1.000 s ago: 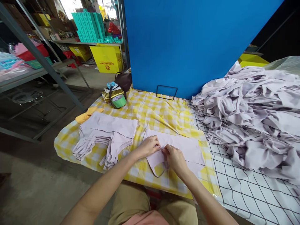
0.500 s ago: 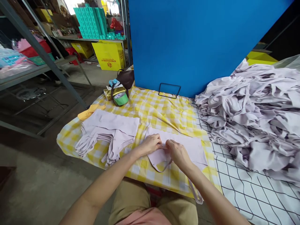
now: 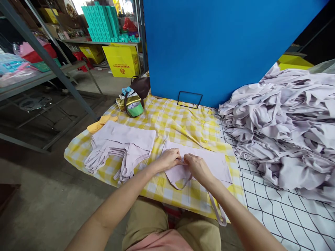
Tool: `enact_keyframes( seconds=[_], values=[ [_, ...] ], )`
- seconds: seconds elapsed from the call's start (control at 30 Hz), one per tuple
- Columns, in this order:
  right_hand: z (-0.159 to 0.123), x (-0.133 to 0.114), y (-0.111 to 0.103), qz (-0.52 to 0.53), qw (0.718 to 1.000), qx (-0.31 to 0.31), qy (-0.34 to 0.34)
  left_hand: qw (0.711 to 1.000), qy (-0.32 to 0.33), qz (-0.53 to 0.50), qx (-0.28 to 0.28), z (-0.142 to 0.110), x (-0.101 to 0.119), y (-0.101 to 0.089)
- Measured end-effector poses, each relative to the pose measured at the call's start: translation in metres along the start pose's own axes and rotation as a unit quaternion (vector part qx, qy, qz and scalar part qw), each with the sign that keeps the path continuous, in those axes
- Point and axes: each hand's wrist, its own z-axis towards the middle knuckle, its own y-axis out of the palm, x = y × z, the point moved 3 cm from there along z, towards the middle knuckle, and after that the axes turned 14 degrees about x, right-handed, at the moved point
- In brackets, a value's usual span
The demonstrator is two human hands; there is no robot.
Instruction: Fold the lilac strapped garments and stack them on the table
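A pale lilac cloth bag [image 3: 209, 162] lies flat on the yellow checked tablecloth [image 3: 180, 127] in front of me. My left hand [image 3: 169, 158] and my right hand [image 3: 197, 168] rest close together on its near left part, fingers curled and pinching the fabric near a strap. One strap loops below the hands, another hangs over the table's front edge. A stack of folded lilac bags [image 3: 123, 144] lies to the left, straps trailing toward me.
A big heap of crumpled lilac bags [image 3: 285, 125] fills the right side on a white grid cloth [image 3: 274, 212]. A blue board [image 3: 220, 45] stands behind. A green tape roll [image 3: 135, 108], gold pouch and yellow cloth [image 3: 101, 122] sit at the back left. Metal shelving stands left.
Both hands have shifted slightly away from me on the bag, staying pinched together. A strap now hangs over the table's front edge.
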Motion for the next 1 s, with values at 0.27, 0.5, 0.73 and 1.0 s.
enact_keyframes(
  seconds=[0.27,0.5,0.73,1.0],
  values=[
    [0.009,-0.007,-0.006,-0.017,0.998,-0.015,-0.051,1.000,-0.002,-0.015,-0.005,0.001,0.002,-0.004],
    [0.012,-0.007,-0.002,0.004,0.997,-0.009,-0.082,1.000,-0.018,-0.007,-0.005,0.002,-0.001,-0.004],
    [0.006,-0.004,0.006,0.046,0.998,0.034,-0.021,0.999,-0.024,-0.022,-0.015,0.001,-0.001,-0.004],
    [-0.055,-0.024,0.001,0.300,0.927,0.118,0.194,0.998,-0.009,-0.049,-0.027,-0.007,0.000,-0.014]
  ],
)
